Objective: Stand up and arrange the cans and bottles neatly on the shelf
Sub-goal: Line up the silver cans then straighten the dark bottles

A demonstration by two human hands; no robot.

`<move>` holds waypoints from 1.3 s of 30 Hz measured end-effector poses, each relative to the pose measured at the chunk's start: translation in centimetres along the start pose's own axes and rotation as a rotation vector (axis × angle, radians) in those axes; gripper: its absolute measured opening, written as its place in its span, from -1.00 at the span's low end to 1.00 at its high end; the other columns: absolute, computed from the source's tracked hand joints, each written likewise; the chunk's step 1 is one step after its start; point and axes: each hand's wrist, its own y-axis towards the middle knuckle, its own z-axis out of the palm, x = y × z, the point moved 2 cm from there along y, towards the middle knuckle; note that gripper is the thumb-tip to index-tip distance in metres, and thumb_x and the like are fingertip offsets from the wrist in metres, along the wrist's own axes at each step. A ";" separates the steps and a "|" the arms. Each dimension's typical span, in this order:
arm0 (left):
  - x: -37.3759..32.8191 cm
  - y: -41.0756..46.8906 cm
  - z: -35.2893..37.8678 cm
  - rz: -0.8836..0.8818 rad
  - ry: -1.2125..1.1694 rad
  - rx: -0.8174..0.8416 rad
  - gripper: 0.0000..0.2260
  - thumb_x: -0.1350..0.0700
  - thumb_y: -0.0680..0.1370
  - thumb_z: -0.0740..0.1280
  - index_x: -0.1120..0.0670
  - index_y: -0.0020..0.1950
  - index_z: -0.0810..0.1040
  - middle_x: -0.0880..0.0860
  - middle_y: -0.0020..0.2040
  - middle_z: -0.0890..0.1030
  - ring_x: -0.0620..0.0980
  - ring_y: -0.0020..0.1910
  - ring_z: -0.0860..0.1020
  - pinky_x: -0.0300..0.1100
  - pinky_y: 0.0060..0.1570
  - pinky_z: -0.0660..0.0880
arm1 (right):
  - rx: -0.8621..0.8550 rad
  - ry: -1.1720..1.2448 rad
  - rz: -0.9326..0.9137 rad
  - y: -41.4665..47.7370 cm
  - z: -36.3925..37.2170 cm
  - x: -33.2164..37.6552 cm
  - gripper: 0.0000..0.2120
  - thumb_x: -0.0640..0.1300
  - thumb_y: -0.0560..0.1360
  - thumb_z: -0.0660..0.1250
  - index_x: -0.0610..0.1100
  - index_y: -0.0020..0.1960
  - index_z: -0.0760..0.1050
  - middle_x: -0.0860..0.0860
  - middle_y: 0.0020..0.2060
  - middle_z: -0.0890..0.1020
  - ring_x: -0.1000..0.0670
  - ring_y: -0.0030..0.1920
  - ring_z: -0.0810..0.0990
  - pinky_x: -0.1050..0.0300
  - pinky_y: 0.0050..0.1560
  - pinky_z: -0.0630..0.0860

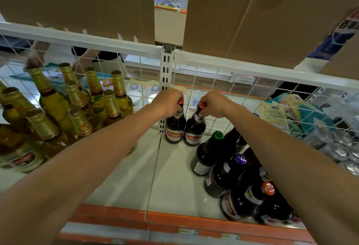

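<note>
Leftward: gold-foil bottles (pixel 77 108), crowded on the white shelf (pixel 174 176). Centre, far, against the wire back (pixel 214 81): left hand (pixel 169 100), fingers curled over the cap of the left dark bottle (pixel 174 128); right hand (pixel 213 104), gripping the neck of the right dark bottle (pixel 194 131). Both bottles stand upright, just beside each other. Near right: clustered dark bottles (pixel 229 174). Right edge: silver cans (pixel 339 152).
</note>
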 end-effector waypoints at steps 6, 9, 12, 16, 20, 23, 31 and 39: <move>-0.3 0.0 0.2 0.012 0.000 -0.021 -0.86 0.15 0.52 0.42 0.10 0.07 0.59 0.14 0.05 0.59 0.17 0.01 0.56 -0.05 -0.06 0.49 | -0.013 0.036 0.045 0.4 -0.1 -0.3 -0.75 -0.05 0.46 0.49 -0.23 0.01 0.65 -0.10 -0.16 0.68 -0.09 -0.12 0.64 0.02 -0.08 0.58; -0.4 0.0 0.1 0.005 0.001 -0.016 -0.84 0.15 0.53 0.42 0.10 0.09 0.58 0.14 0.06 0.59 0.17 0.03 0.56 -0.02 -0.01 0.52 | -0.017 0.046 0.053 0.5 0.0 -0.4 -0.75 -0.06 0.46 0.49 -0.22 0.01 0.64 -0.09 -0.16 0.67 -0.09 -0.13 0.63 0.03 -0.09 0.57; -0.7 -0.1 -0.1 -0.002 0.011 -0.009 -0.83 0.17 0.53 0.42 0.11 0.11 0.57 0.14 0.08 0.60 0.18 0.05 0.56 -0.04 -0.01 0.51 | -0.016 0.072 0.070 0.4 0.1 -0.4 -0.76 -0.07 0.46 0.49 -0.22 0.02 0.64 -0.10 -0.16 0.68 -0.08 -0.12 0.65 0.04 -0.09 0.58; -1.3 -0.5 -0.1 -0.020 0.021 -0.004 -0.76 0.17 0.55 0.40 0.13 0.21 0.53 0.15 0.15 0.58 0.18 0.09 0.55 -0.04 -0.01 0.50 | -0.020 0.092 0.077 0.1 0.4 -0.4 -0.74 -0.08 0.47 0.49 -0.23 0.05 0.62 -0.12 -0.08 0.68 -0.11 -0.07 0.64 0.00 -0.02 0.59; -1.8 -1.2 -0.5 -0.046 0.033 0.005 -0.56 0.11 0.54 0.43 0.12 0.40 0.43 0.16 0.29 0.53 0.20 0.20 0.53 -0.02 0.09 0.49 | -0.057 0.086 0.080 -0.8 0.5 -0.3 -0.63 -0.02 0.47 0.48 -0.19 0.19 0.56 -0.11 0.06 0.60 -0.13 0.04 0.56 0.01 0.01 0.51; -2.6 -1.7 -1.5 -0.033 0.068 -0.038 -0.55 0.09 0.57 0.40 0.11 0.44 0.41 0.17 0.32 0.51 0.20 0.23 0.52 -0.04 0.08 0.47 | -0.073 0.147 0.078 -1.9 0.1 -1.0 -0.54 0.02 0.47 0.48 -0.16 0.29 0.53 -0.09 0.12 0.61 -0.11 0.07 0.56 0.04 -0.01 0.47; -6.5 -2.8 -3.3 0.131 -0.080 -0.152 -0.74 0.10 0.58 0.37 0.07 0.27 0.59 0.06 0.16 0.64 0.07 0.15 0.58 -0.04 0.12 0.50 | -0.113 0.063 0.060 -5.0 -2.3 -1.9 -0.68 0.05 0.54 0.39 -0.09 0.22 0.61 -0.06 0.17 0.63 -0.09 0.16 0.56 -0.01 0.18 0.51; -11.2 -5.2 0.6 0.281 -0.200 0.429 -0.56 0.17 0.53 0.42 0.05 0.40 0.51 0.00 0.33 0.55 -0.07 0.25 0.52 -0.15 0.31 0.45 | -0.184 0.022 0.068 -7.9 -2.1 -3.1 -0.74 -0.23 0.55 0.30 -0.07 0.18 0.65 -0.05 0.15 0.66 -0.08 0.16 0.60 -0.03 0.18 0.54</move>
